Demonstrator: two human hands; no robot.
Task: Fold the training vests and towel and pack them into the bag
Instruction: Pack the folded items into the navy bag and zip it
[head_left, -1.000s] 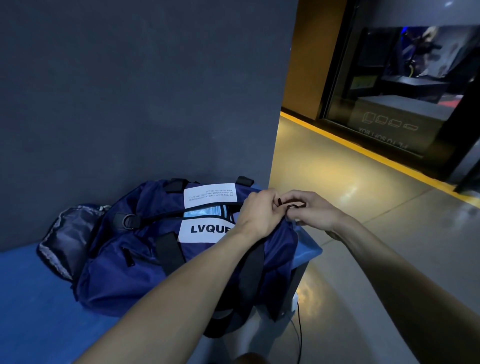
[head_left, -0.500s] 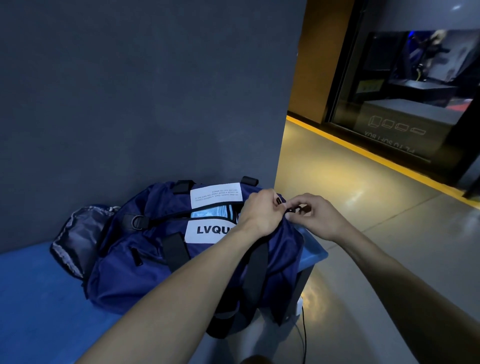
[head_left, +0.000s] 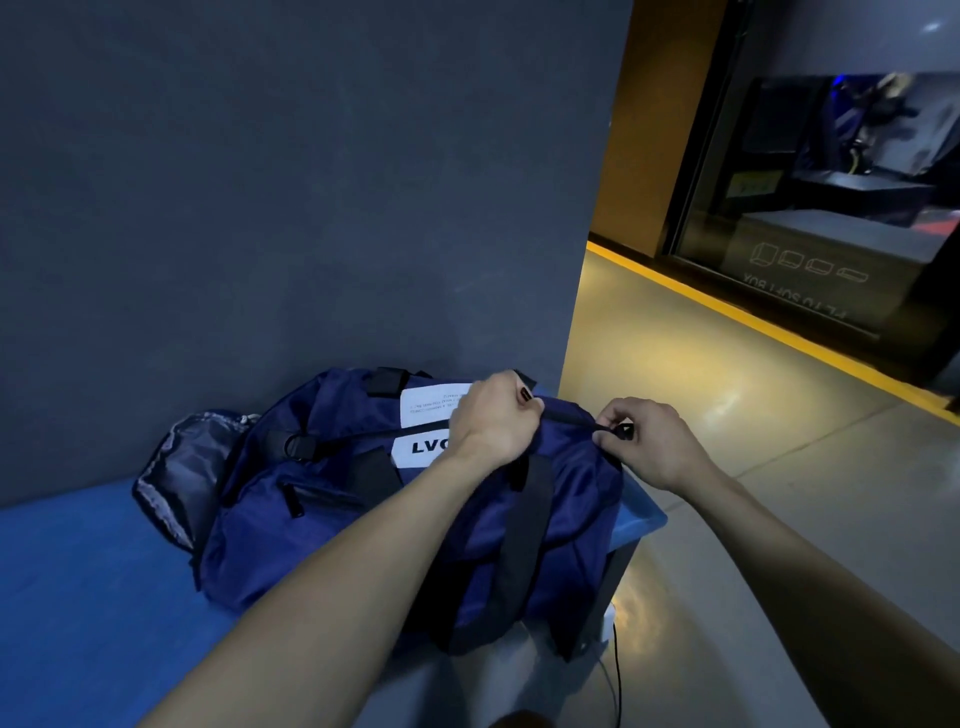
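A navy duffel bag (head_left: 332, 519) with black straps and a white label lies on a blue bench (head_left: 88, 597) against the wall. My left hand (head_left: 491, 421) grips the top of the bag along the zip line, covering part of the label. My right hand (head_left: 649, 441) pinches the black zip pull (head_left: 623, 431) at the bag's right end. The zip between my hands looks closed. No vests or towel are in sight. A grey-lined end pocket (head_left: 182, 473) gapes open at the bag's left end.
A dark grey wall (head_left: 311, 182) stands right behind the bench. The bench ends at the right, by the bag. Beyond it lies a polished floor (head_left: 727, 441) with a yellow stripe (head_left: 753, 322) and a glass front. A black cable (head_left: 618, 675) hangs below the bench corner.
My right hand has drawn the zip pull to the right, away from my left hand, and the gap between them has widened. My left hand still grips the bag top.
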